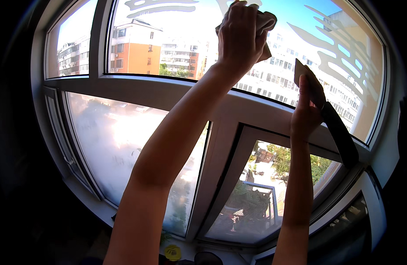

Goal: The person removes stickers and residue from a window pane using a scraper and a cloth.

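Note:
High on the upper window pane, my left hand is closed round a crumpled cloth, pressed up at the glass. Lower and to the right, my right hand grips a flat tool with a long dark handle. A pale, pointed, blade-like piece shows above my right thumb; its exact kind is unclear. Pale leaf-like streaks mark the glass at the upper right, with more streaks at the top left.
A grey frame bar crosses beneath the upper pane. Below it are a cloudy pane at left and a framed clear pane at right. A yellow object sits at the bottom. Buildings stand outside.

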Demonstrator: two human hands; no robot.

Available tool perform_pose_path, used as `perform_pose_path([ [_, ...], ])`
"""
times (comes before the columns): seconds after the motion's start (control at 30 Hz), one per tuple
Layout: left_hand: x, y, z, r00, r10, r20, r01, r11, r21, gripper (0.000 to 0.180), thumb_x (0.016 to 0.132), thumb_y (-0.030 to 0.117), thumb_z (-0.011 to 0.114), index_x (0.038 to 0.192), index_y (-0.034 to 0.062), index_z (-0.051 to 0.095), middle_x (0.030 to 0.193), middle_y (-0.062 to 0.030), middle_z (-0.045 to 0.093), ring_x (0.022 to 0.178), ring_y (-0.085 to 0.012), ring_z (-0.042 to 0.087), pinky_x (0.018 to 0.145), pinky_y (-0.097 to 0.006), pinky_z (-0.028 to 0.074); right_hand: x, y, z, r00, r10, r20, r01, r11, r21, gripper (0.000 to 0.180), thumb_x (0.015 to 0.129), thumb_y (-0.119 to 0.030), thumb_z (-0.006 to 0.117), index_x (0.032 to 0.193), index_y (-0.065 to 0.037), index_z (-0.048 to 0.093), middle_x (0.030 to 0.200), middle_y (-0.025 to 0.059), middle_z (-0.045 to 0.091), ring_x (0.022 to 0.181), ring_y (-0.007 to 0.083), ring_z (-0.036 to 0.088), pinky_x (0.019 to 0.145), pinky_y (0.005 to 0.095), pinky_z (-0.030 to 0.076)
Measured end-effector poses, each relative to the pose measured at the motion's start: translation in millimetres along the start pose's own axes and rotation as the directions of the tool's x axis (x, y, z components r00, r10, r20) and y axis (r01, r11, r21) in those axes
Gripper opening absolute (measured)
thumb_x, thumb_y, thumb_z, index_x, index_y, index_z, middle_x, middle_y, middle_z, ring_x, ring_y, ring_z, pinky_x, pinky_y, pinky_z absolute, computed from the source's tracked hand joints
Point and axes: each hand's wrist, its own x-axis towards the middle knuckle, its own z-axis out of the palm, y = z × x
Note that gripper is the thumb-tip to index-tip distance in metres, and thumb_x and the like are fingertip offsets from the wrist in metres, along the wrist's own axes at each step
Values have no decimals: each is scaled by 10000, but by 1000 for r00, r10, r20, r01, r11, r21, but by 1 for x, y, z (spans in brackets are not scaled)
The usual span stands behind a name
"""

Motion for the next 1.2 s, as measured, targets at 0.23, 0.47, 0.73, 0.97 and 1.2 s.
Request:
perform_pose_path([
  [0.23, 6, 57, 5, 972, 156, 176, -111, 965, -239, 274, 779, 215, 739, 979, 71, 619, 1208, -177, 517, 1244, -352, 459, 1055, -531, 365, 3, 15, -11, 990, -10, -144, 3, 999, -49, 266, 899, -146, 682, 1090, 38, 669, 1048, 119, 701, 958, 191, 675, 859, 317, 517],
  [0.47, -6, 3, -9, 990, 75, 117, -77, 997, 15, 81, 743, 219, 742, 818, 190, 752, 1047, -58, 570, 1080, -223, 492, 907, -418, 372, 0, 12, -7, 991, -43, -124, 34, 997, -74, 241, 903, -138, 672, 1069, 36, 677, 1021, 119, 703, 925, 185, 673, 832, 305, 522],
  [0.73, -24, -158, -152, 996, -41, 78, -2, 871, 491, 179, 826, 181, 705, 993, 115, 705, 1091, -75, 600, 1061, -284, 546, 893, -442, 430, -3, 8, -5, 999, 12, -53, -18, 993, -121, 238, 925, -133, 646, 1090, 36, 680, 1037, 115, 703, 941, 174, 663, 854, 300, 510],
  [0.97, -31, -203, -212, 954, -261, -149, 300, 809, 506, 329, 873, 235, 688, 1113, 23, 612, 1108, -184, 569, 1078, -331, 527, 900, -417, 470, -23, -24, 29, 930, -166, 327, 214, 970, -118, 208, 931, -106, 624, 1109, -18, 688, 1066, 95, 705, 1005, 180, 662, 903, 323, 504],
  [1.2, -8, -190, -141, 959, -193, -205, 256, 901, 350, 359, 856, 222, 689, 1130, 23, 571, 1092, -155, 563, 1029, -329, 558, 869, -448, 480, -25, -13, 70, 944, -79, 321, 79, 997, 12, 212, 918, -97, 647, 1120, -52, 696, 1079, 95, 700, 1004, 170, 663, 864, 314, 527],
])
